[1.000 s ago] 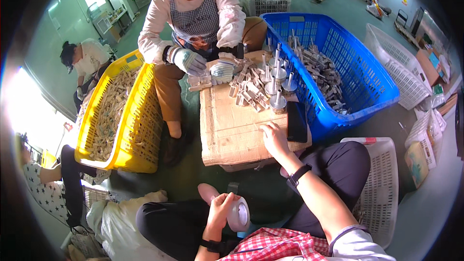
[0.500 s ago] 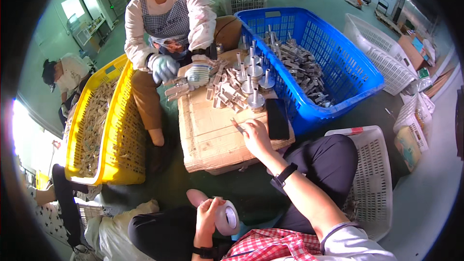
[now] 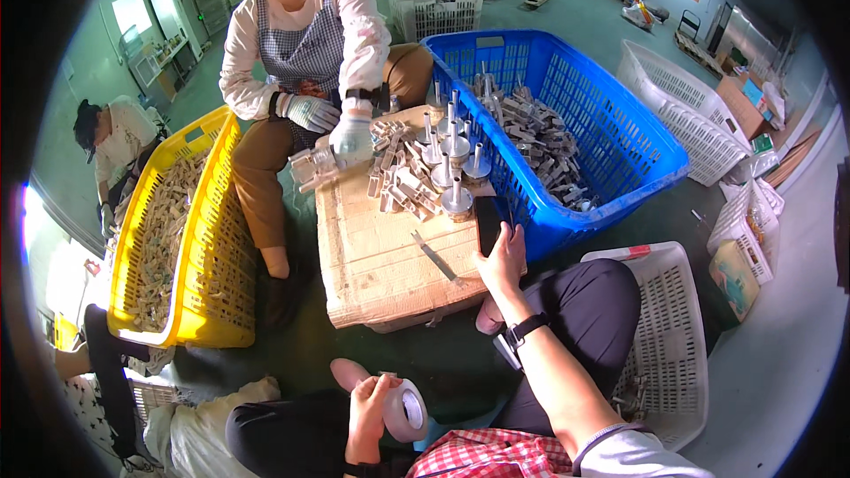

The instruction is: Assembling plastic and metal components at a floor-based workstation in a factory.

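Note:
My left hand [image 3: 365, 407] is closed on a roll of pale tape [image 3: 407, 423] low in front of me. My right hand [image 3: 503, 261] reaches to the near right corner of the cardboard-topped box [image 3: 367, 279], thumb and fingers around the lower end of a black phone [image 3: 489, 219]. Left of that hand, a thin grey strip-like tool [image 3: 436, 258] lies flat on the cardboard. Beyond it are a heap of small metal brackets [image 3: 403, 179] and several round metal bases with upright rods [image 3: 457, 199].
Across the box a co-worker's gloved hands [image 3: 351, 140] handle metal brackets. A blue basket [image 3: 611, 199] of metal parts stands right, a yellow basket [image 3: 217, 288] of parts left. Beside my right knee is a white basket [image 3: 682, 345]. Another person [image 3: 124, 137] bends at far left.
My right hand has let the strip-like tool down on the cardboard and moved right onto the phone. My left hand still holds the tape. The co-worker's hands have shifted at the brackets.

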The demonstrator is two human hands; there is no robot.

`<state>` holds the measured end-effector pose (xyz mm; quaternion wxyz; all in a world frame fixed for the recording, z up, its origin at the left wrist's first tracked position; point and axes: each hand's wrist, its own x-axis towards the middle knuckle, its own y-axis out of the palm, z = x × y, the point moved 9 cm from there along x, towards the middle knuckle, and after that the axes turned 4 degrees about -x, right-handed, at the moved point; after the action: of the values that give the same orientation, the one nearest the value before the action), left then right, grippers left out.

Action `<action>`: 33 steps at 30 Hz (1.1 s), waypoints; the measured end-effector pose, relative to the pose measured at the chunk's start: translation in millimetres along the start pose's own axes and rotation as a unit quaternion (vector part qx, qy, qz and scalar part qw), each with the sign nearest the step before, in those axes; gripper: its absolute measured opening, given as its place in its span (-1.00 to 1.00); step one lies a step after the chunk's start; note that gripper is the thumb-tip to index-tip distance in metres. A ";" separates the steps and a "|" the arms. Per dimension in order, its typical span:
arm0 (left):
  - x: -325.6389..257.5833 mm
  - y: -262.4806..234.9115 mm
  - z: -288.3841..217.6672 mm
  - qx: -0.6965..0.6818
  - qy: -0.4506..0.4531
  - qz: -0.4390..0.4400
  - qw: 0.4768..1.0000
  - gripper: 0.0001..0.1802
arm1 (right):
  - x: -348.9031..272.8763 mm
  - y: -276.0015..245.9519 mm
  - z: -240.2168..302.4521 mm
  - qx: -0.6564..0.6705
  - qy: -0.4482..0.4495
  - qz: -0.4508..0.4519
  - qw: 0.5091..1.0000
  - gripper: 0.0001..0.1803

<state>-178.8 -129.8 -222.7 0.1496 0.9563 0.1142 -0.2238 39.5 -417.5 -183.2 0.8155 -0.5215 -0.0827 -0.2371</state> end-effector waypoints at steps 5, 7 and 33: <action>-0.7 -3.1 0.8 -0.009 0.004 -0.004 1.000 -0.79 | 7.0 -1.6 -7.7 0.006 0.033 0.029 0.999 -0.14; -0.3 -4.7 2.5 -0.015 0.003 -0.004 1.000 -0.79 | 11.6 -3.5 -7.2 0.013 0.054 0.051 0.997 -0.16; -24.0 14.3 -83.7 0.130 0.108 0.010 0.986 -0.80 | -188.4 8.1 164.1 0.312 -0.128 0.582 0.740 -0.16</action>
<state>-162.7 -118.5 -136.7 0.0135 0.9872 0.0900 -0.1309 -103.0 -212.1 -189.2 0.8935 -0.2101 0.0640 0.3917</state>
